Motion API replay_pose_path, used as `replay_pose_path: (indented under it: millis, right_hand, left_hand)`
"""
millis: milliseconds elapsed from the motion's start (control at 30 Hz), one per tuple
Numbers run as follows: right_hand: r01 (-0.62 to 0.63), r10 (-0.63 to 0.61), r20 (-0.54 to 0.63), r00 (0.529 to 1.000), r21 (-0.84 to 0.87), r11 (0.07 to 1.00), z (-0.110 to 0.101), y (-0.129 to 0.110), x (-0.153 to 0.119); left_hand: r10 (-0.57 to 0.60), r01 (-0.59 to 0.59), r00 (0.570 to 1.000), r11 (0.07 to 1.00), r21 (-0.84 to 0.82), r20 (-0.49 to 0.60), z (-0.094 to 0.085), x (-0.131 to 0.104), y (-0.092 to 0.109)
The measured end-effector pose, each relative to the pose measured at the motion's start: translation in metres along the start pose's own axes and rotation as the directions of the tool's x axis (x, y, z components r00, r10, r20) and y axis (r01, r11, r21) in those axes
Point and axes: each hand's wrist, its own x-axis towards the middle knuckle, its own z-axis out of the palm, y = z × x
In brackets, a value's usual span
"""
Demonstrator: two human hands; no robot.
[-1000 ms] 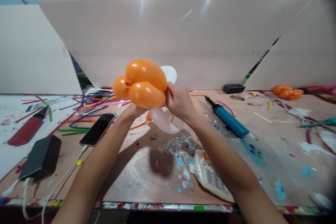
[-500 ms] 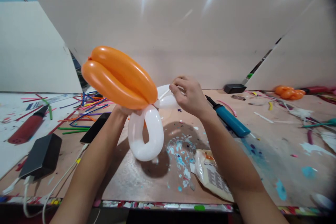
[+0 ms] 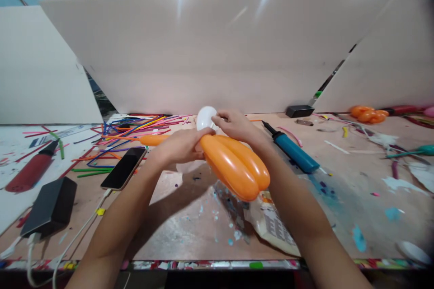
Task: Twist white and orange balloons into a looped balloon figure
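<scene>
A twisted balloon figure is held above the middle of the table. Its orange lobes (image 3: 235, 165) point down toward me and to the right. A white bubble (image 3: 205, 117) shows behind the hands. My left hand (image 3: 179, 145) grips the figure at the twist where orange and white meet. My right hand (image 3: 233, 125) pinches the white bubble just behind the orange part. The rest of the white balloon is mostly hidden under my left hand.
A blue hand pump (image 3: 291, 148) lies right of my hands. A phone (image 3: 124, 168), a black power bank (image 3: 49, 207) and a red pump (image 3: 30, 170) sit to the left, with many loose uninflated balloons (image 3: 125, 133). A plastic packet (image 3: 271, 226) lies near the front edge. White boards (image 3: 217, 49) wall the back.
The figure has been turned over and lowered: the orange lobes went from up-left to down-right, the white loop vanished under my left hand, and both hands came closer together.
</scene>
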Motion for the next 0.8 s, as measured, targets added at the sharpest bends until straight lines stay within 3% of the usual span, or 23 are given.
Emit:
replay_pose_path:
  millis: [133, 300, 433, 600, 700, 800]
  right_hand:
    - [-0.003, 0.004, -0.057, 0.998, 0.013, 1.0, 0.009, -0.001, 0.002]
    - [0.009, -0.029, -0.137, 0.99, -0.143, 0.99, 0.014, -0.009, -0.004]
    - [-0.037, -0.012, -0.202, 0.979, -0.235, 0.971, 0.012, -0.017, -0.008]
    - [-0.023, -0.045, -0.211, 0.977, -0.307, 0.952, 0.024, -0.035, -0.014]
    - [-0.015, -0.057, -0.155, 0.986, -0.426, 0.905, 0.044, -0.05, -0.02]
    - [0.011, -0.045, -0.062, 0.997, -0.463, 0.886, 0.063, -0.061, -0.023]
  left_hand:
    - [-0.082, 0.087, 0.996, 0.96, 0.265, -0.029, 0.005, 0.002, 0.018]
    - [-0.12, 0.169, 0.981, 0.912, 0.373, -0.151, 0.015, 0.008, 0.019]
    - [-0.203, 0.32, 0.932, 0.848, 0.422, -0.299, 0.025, 0.013, 0.024]
    - [-0.294, 0.436, 0.88, 0.812, 0.388, -0.373, 0.041, 0.023, 0.02]
    - [-0.319, 0.465, 0.851, 0.826, 0.318, -0.417, 0.044, 0.026, 0.001]
    - [-0.384, 0.468, 0.818, 0.877, 0.108, -0.429, 0.041, 0.027, -0.024]
